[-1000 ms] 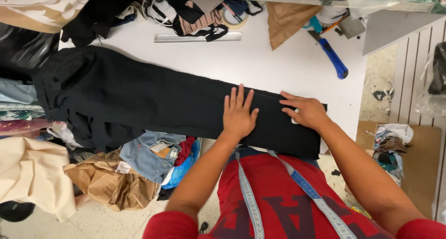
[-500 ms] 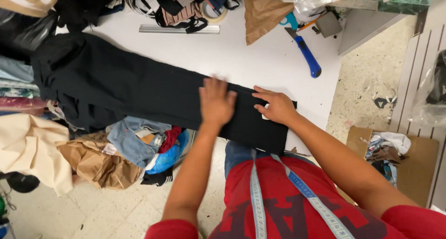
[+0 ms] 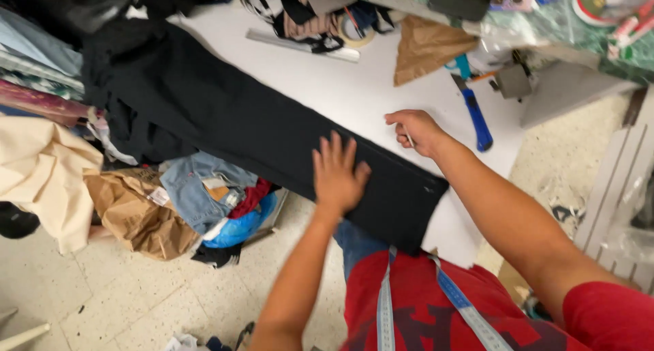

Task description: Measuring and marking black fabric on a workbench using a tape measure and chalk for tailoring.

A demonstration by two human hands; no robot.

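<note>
A pair of black trousers (image 3: 225, 119) lies stretched across the white table (image 3: 354, 85), one leg end pointing toward me. My left hand (image 3: 337, 174) rests flat on that leg with its fingers apart. My right hand (image 3: 415, 129) is closed at the leg's far edge, and a small white piece, possibly chalk, shows under its fingers. A measuring tape (image 3: 385, 310) hangs from my neck over my red shirt.
A blue-handled tool (image 3: 475, 116), a metal ruler (image 3: 300, 44) and a brown paper piece (image 3: 426, 48) lie on the table's far side. Denim and coloured clothes (image 3: 204, 194), a brown paper bag (image 3: 129, 208) and cream fabric (image 3: 41, 174) are piled at the left.
The view has swung, so the trousers now run diagonally. My right hand has moved from the top of the leg to its far edge, while my left hand stays flat on the cloth.
</note>
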